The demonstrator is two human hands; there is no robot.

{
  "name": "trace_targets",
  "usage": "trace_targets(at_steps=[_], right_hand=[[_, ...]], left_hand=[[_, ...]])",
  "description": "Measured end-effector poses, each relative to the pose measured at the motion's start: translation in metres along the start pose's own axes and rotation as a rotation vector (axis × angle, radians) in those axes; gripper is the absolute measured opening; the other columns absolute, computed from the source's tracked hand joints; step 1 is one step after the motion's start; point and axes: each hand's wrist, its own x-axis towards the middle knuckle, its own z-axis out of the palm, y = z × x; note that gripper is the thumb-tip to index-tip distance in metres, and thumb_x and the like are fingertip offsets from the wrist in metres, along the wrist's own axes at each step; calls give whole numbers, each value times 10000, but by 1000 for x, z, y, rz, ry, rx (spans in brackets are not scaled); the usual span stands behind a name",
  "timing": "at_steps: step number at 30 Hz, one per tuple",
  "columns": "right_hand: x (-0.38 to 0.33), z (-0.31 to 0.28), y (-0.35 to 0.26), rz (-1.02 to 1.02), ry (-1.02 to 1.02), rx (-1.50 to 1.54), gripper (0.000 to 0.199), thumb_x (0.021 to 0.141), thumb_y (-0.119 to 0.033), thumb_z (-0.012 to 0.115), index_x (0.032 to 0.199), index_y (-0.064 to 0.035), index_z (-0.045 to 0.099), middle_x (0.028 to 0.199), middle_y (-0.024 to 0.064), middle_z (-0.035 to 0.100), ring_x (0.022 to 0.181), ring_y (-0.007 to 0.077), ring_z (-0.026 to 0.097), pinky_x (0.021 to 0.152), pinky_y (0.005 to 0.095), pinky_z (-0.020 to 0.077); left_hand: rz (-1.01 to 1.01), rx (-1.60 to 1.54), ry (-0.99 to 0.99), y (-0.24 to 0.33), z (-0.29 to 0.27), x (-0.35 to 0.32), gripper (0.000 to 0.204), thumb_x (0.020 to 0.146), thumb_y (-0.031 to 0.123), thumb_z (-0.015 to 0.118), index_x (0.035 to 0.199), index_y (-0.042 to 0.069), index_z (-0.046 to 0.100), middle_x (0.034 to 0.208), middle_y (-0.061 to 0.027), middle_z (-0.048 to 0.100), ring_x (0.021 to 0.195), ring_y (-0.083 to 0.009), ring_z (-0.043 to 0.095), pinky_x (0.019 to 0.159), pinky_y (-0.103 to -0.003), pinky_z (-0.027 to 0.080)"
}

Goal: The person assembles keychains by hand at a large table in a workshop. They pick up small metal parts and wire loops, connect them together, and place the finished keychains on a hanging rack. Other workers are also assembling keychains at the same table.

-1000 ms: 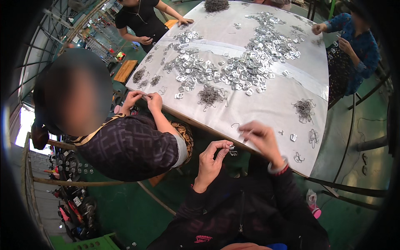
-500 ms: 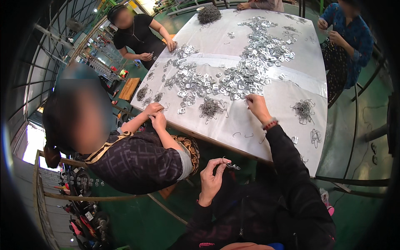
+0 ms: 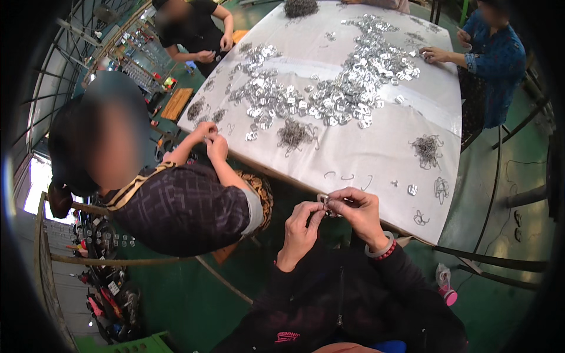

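While your left hand (image 3: 299, 232) and right hand (image 3: 360, 219) meet, thumbs and fingers of both pinch small silver metal pieces (image 3: 322, 199) between them, right by the near edge of the tabletop (image 3: 265, 156). Fingers hide part of these; can't tell how many you hold. Just past that edge, loose wire hooks (image 3: 348, 177) lie spaced out on the white cover (image 3: 376, 150), which gives you room forward up to the big buckle pile (image 3: 350, 97). Tangled hook heap (image 3: 296, 134) sits left of that stretch; a second hook cluster (image 3: 428, 152) sits right, near the right edge. Lone buckle (image 3: 412, 189) lies to your right, inside the edge, with wire loops (image 3: 419, 218) nearer the corner. On your left, a co-worker's hands (image 3: 217, 147) are close together at the same near edge, well apart from yours. Far right, another co-worker's hand (image 3: 434, 55) reaches in over the right edge. Pink item (image 3: 450, 297) shows low, beyond your right sleeve.
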Motion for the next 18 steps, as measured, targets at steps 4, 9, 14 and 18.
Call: trace_targets(at_steps=[4, 9, 14, 18], right_hand=[[-1, -2, 8, 14, 25, 90, 138, 844, 48, 667, 981, 61, 673, 841, 90, 688, 723, 113, 647, 642, 235, 537], [-10, -2, 13, -20, -22, 100, 131, 833, 65, 670, 963, 51, 682, 870, 77, 671, 694, 105, 639, 532, 211, 504], [-16, -1, 13, -39, -60, 38, 118, 820, 89, 667, 931, 54, 688, 892, 76, 658, 683, 96, 633, 509, 188, 464], [-20, 1, 10, -29, -68, 40, 116, 813, 100, 665, 917, 56, 688, 891, 76, 658, 689, 98, 634, 525, 192, 469]], left_hand=[[5, 34, 5, -4, 3, -11, 94, 874, 23, 644, 960, 19, 609, 905, -114, 649, 857, -304, 624, 746, -363, 494], [-170, -299, 175, -25, 9, -12, 141, 947, 86, 572, 1043, -1, 628, 1014, -106, 665, 934, -207, 638, 801, -311, 496], [-231, 107, 203, -97, 22, 71, 191, 876, 175, 678, 897, -14, 692, 751, -132, 609, 647, -221, 580, 604, -324, 433], [-280, 594, -76, -140, 60, 138, 292, 823, 321, 707, 856, 32, 729, 842, -148, 649, 827, -318, 615, 734, -447, 460]])
